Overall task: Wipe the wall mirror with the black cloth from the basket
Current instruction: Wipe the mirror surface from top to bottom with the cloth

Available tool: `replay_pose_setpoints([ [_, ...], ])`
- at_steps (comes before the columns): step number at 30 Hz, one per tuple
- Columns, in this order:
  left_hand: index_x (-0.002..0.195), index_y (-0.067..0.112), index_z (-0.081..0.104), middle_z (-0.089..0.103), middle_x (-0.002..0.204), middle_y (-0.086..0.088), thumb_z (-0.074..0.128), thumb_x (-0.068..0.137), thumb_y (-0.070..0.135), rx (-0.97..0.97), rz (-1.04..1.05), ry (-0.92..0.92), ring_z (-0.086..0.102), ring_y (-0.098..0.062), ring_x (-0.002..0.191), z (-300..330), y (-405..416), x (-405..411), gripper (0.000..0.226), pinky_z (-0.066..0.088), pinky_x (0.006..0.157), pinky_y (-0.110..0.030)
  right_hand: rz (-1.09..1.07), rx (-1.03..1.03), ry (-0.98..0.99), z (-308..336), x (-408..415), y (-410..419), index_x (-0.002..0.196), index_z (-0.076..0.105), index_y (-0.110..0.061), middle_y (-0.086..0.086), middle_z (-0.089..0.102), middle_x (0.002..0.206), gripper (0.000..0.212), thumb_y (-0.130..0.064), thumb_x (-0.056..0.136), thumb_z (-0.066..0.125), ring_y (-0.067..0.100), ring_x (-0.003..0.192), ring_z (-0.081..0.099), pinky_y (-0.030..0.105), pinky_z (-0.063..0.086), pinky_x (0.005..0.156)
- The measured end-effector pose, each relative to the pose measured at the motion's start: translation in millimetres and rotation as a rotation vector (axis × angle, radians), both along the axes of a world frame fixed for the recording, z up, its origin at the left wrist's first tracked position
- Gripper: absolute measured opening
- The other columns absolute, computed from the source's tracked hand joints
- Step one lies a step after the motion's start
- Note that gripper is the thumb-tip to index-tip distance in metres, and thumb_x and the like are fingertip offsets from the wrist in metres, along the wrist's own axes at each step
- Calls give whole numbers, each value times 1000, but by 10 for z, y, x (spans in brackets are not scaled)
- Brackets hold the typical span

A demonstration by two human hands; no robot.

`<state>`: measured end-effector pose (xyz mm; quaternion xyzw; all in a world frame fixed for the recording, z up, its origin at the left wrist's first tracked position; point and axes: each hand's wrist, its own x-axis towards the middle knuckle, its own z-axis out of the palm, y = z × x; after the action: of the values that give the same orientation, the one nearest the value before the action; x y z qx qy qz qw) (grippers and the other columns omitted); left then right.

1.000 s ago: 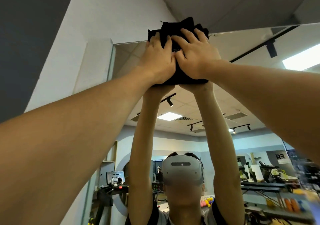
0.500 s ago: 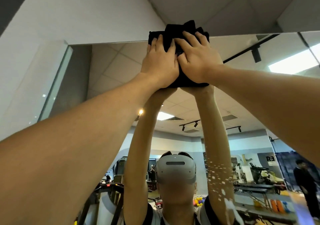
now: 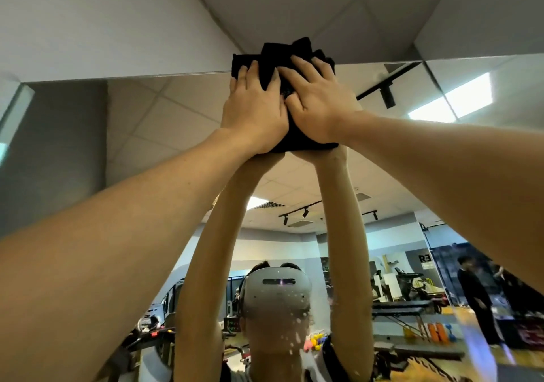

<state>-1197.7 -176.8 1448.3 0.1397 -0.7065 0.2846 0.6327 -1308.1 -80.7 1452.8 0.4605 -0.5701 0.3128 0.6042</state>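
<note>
Both hands, left hand (image 3: 255,113) and right hand (image 3: 318,107), pressed the bunched black cloth (image 3: 281,57) flat-fingered against the wall mirror (image 3: 164,122) at its 12 o'clock edge.

Both forearms are bare, no sleeves, no watch on either wrist. In the mirror (image 3: 176,134), a white headset (image 3: 276,291) with a dark slot. Dark-trimmed short sleeves (image 3: 331,358) below.
</note>
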Motion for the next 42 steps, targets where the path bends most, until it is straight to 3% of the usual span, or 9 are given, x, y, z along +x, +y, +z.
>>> replay_pose_setpoints([
  [10, 162, 18, 15, 8, 168, -20, 29, 107, 33, 14, -22, -10, 3, -38, 155, -40, 647, -748, 59, 15, 127, -50, 3, 7, -3, -14, -755, 653, 159, 23, -35, -4, 14, 170, 66, -50, 95, 22, 27, 157, 4, 52, 19, 125],
  [16, 162, 18, 15, 10, 168, -20, 28, 107, 34, 19, -4, -5, 5, -38, 155, -24, 1056, -1224, 59, 13, 127, -49, 6, 23, 35, 23, -1247, 1064, 161, 23, -31, 0, 15, 170, 61, -43, 101, 27, 30, 156, 5, 49, 13, 127],
  [21, 162, 18, 17, 15, 167, -19, 29, 107, 35, -5, 15, -5, 9, -37, 155, 5, 1250, -1488, 59, 17, 127, -49, 29, 13, 12, 17, -1502, 1279, 159, 24, -35, -4, 15, 170, 62, -48, 98, 25, 26, 156, 4, 53, 21, 124],
  [29, 162, 17, 15, 13, 167, -19, 29, 107, 35, -8, 19, -36, 7, -36, 156, -59, 1324, -1516, 59, 15, 127, -48, 36, 9, -15, -75, -1548, 1329, 161, 23, -31, 0, 14, 170, 60, -44, 104, 30, 28, 157, 3, 45, 10, 127],
  [42, 162, 15, 16, 8, 169, -18, 32, 107, 34, 2, -50, -122, 2, -34, 156, -787, 1295, -1425, 59, 12, 128, -45, 33, -27, -98, -892, -1437, 1310, 160, 27, -29, 2, 19, 169, 72, -53, 92, 23, 30, 156, 6, 53, 18, 126],
])
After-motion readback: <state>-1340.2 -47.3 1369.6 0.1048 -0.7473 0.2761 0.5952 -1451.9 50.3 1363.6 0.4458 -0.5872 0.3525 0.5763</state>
